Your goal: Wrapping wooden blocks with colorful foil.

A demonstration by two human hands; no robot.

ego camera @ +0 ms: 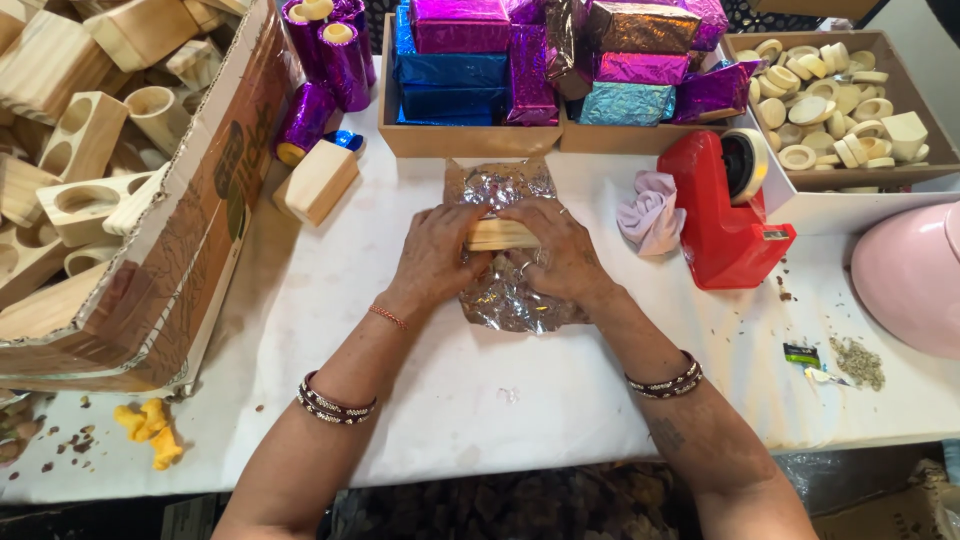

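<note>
Silver foil sheet spread on the white table, pale wooden block lying across it, left hand and right hand both curled around the block's ends, red tape dispenser nearby at right.

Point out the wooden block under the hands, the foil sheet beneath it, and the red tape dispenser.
wooden block (500,235): head view, on its bare top face between the hands.
foil sheet (497,183): head view, on the crinkled far part.
red tape dispenser (715,235): head view, on its red body.
</note>
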